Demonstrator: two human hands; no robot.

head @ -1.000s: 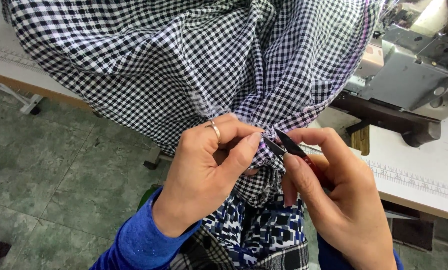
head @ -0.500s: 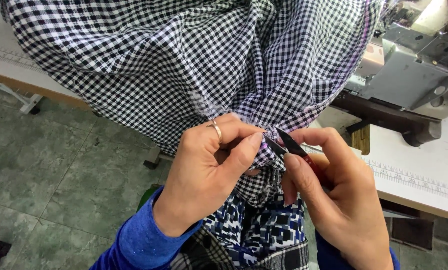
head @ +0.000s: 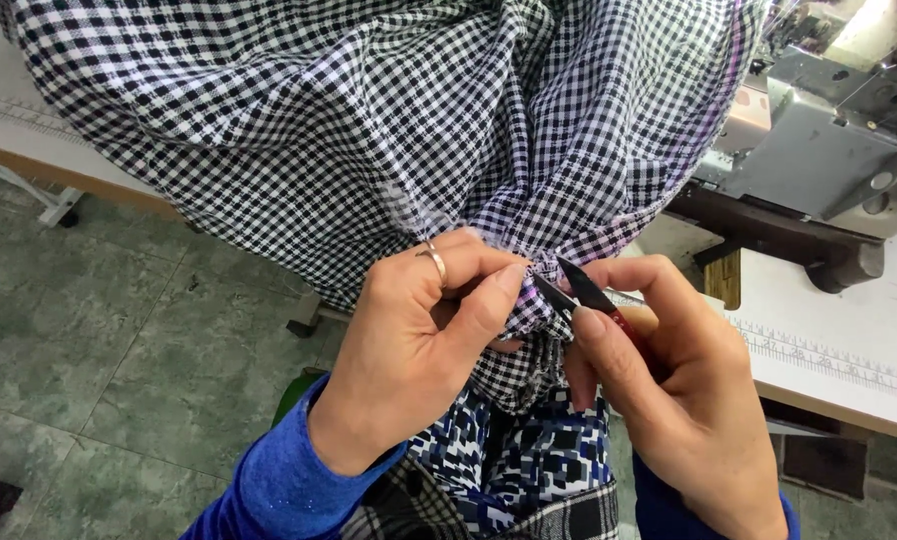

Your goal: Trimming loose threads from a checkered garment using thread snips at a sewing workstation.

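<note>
Over on the left, the green tiled floor (head: 119, 350) is showing under the edge of a white table (head: 9, 130). Filling the top of the view, the black-and-white checked fabric (head: 369, 130) is hanging down in big folds and gathering to 1 bunched point at the middle. The left hand (head: 419, 340), a ring (head: 435, 262) on 1 finger and a blue sleeve (head: 289, 480) at the wrist, is pinching that bunch, thumb and fingers pressed together on the cloth. Just beside it, the right hand (head: 669, 390) is gripping small thread snips (head: 581, 292), fingers closed around the handle, the 2 dark blades standing slightly apart with their tips touching the gathered fabric. Further right, a grey sewing machine (head: 819, 140) is sitting on the white table, a printed ruler strip (head: 829, 355) running along its edge.
</note>
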